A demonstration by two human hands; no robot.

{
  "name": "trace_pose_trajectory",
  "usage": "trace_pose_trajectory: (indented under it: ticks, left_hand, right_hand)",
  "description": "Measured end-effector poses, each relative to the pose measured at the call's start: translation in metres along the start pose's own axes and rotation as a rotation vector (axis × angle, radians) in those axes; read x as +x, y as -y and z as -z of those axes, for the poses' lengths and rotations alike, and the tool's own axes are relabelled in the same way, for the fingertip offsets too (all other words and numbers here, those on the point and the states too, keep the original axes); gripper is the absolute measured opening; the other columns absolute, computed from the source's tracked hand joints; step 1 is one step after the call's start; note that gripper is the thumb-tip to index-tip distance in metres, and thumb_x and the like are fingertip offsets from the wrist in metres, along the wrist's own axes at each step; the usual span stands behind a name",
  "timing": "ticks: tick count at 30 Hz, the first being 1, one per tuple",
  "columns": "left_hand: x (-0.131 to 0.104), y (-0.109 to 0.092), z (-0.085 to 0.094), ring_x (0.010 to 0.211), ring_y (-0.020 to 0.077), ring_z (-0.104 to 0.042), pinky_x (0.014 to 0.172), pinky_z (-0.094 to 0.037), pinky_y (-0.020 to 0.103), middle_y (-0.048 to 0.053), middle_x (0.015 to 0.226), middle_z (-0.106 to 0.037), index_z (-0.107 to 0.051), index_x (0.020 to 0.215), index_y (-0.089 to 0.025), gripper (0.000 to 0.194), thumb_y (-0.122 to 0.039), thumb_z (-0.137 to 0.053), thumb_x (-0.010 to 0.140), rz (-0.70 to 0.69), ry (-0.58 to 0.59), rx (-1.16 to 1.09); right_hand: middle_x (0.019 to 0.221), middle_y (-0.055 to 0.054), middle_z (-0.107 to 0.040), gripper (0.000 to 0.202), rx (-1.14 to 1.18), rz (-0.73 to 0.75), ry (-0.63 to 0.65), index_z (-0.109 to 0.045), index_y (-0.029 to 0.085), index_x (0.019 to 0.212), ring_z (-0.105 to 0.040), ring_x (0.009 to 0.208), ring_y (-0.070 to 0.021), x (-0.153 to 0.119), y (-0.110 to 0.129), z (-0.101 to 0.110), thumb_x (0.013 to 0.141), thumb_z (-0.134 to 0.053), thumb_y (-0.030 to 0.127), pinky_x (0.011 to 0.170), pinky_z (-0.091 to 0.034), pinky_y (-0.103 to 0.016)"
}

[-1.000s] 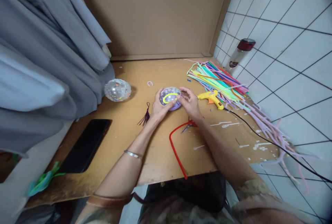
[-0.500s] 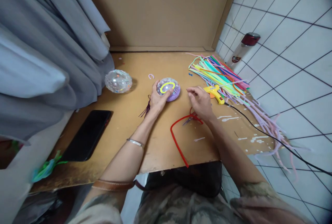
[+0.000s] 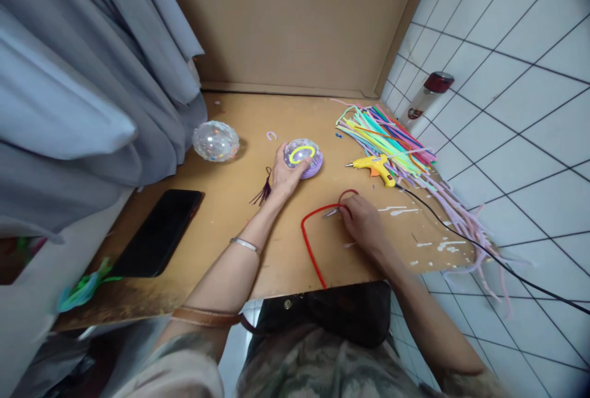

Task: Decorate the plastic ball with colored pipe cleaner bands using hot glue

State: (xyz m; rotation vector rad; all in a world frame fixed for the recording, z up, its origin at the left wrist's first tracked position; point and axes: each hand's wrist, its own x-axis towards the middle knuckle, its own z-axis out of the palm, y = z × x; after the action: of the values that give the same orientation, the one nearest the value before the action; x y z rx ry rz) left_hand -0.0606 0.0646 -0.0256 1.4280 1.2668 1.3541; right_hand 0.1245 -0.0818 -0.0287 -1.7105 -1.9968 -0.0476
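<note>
My left hand [image 3: 286, 172] is wrapped round a clear rounded ornament [image 3: 314, 169] banded with purple, its thumb resting on the top. A bright yellow ring [image 3: 292, 159] sits on the ornament's upper face. Lower right, my right hand [image 3: 364, 220] has its fingers closed on a red pipe cleaner [image 3: 310, 244], which bends away toward the table's front edge. The metal tips of what look like scissors [image 3: 330, 213] poke out beside those fingers; their handles are hidden under the hand. A dark purple tassel [image 3: 263, 189] lies left of my left hand.
A yellow glue gun [image 3: 375, 167] with a black cord lies right of the ornament, against a heap of coloured pipe cleaners [image 3: 385, 134]. Leftward are a clear ball [image 3: 216, 141] and a black phone [image 3: 159, 232]. A red-lidded bottle [image 3: 426, 97] stands by the tiled wall.
My right hand has moved down and toward me, from beside the glue gun onto the red pipe cleaner. My left hand still holds the ornament in much the same place.
</note>
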Motion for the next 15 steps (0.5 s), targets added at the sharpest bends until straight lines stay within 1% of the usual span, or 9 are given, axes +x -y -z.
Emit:
trace_pose_trajectory:
  ticks: [2, 4, 7, 9, 12, 13, 15]
  left_hand:
    - [0.0, -0.001, 0.0, 0.136, 0.0334, -0.053, 0.119, -0.037, 0.049, 0.017, 0.148, -0.054, -0.048, 0.142, -0.02, 0.085, -0.049, -0.08, 0.069, 0.01, 0.005, 0.006]
    - [0.0, -0.001, 0.0, 0.137, 0.0334, -0.053, 0.119, -0.037, 0.049, 0.017, 0.149, -0.054, -0.048, 0.142, -0.02, 0.085, -0.049, -0.08, 0.069, 0.011, 0.01, 0.004]
    - [0.001, 0.001, 0.001, 0.136, 0.0331, -0.053, 0.119, -0.037, 0.048, 0.017, 0.15, -0.053, -0.048, 0.142, -0.02, 0.085, -0.048, -0.08, 0.069, -0.001, 0.01, -0.016]
    - [0.002, 0.003, 0.001, 0.137, 0.0328, -0.053, 0.119, -0.037, 0.047, 0.016, 0.15, -0.052, -0.047, 0.142, -0.021, 0.085, -0.047, -0.08, 0.068, -0.01, 0.013, -0.029]
    - [0.004, 0.006, 0.001, 0.137, 0.0325, -0.052, 0.119, -0.037, 0.048, 0.015, 0.149, -0.053, -0.048, 0.142, -0.022, 0.084, -0.045, -0.08, 0.068, -0.024, 0.016, -0.043]
    - [0.004, 0.007, 0.001, 0.137, 0.0326, -0.052, 0.119, -0.036, 0.048, 0.015, 0.149, -0.053, -0.048, 0.142, -0.021, 0.084, -0.045, -0.08, 0.068, -0.026, 0.011, -0.048]
    - [0.004, 0.006, 0.001, 0.136, 0.0334, -0.053, 0.119, -0.036, 0.048, 0.017, 0.148, -0.054, -0.05, 0.141, -0.02, 0.084, -0.044, -0.081, 0.067, -0.021, -0.003, -0.061]
  right_hand:
    - [0.088, -0.009, -0.069, 0.017, 0.041, -0.04, -0.045, -0.065, 0.019, 0.086, -0.063, 0.084, -0.023, 0.003, 0.007, -0.003, 0.093, -0.05, 0.017, 0.075, -0.047, -0.033]
    - [0.087, -0.009, -0.069, 0.016, 0.084, -0.064, -0.053, -0.066, 0.02, 0.086, -0.063, 0.083, -0.0223, 0.008, 0.013, -0.003, 0.093, -0.051, 0.02, 0.075, -0.048, -0.033]
    - [0.089, -0.009, -0.07, 0.019, 0.132, 0.001, 0.0, -0.067, 0.02, 0.09, -0.063, 0.086, -0.0225, 0.015, 0.012, 0.003, 0.096, -0.05, 0.024, 0.081, -0.049, -0.034]
    - [0.095, -0.012, -0.071, 0.023, 0.1, 0.041, 0.025, -0.068, 0.019, 0.096, -0.063, 0.092, -0.0232, 0.018, 0.005, 0.011, 0.098, -0.044, 0.02, 0.085, -0.049, -0.035]
    - [0.104, -0.012, -0.071, 0.022, 0.011, 0.095, 0.182, -0.066, 0.017, 0.107, -0.063, 0.096, -0.023, 0.016, -0.007, 0.022, 0.094, -0.049, 0.015, 0.085, -0.049, -0.034]
    - [0.107, -0.013, -0.071, 0.022, -0.02, 0.111, 0.234, -0.066, 0.017, 0.108, -0.064, 0.096, -0.0226, 0.015, -0.01, 0.024, 0.094, -0.049, 0.013, 0.084, -0.048, -0.033]
    - [0.111, -0.014, -0.071, 0.024, -0.095, 0.133, 0.297, -0.066, 0.016, 0.109, -0.064, 0.097, -0.022, 0.013, -0.011, 0.025, 0.094, -0.049, 0.011, 0.083, -0.047, -0.032]
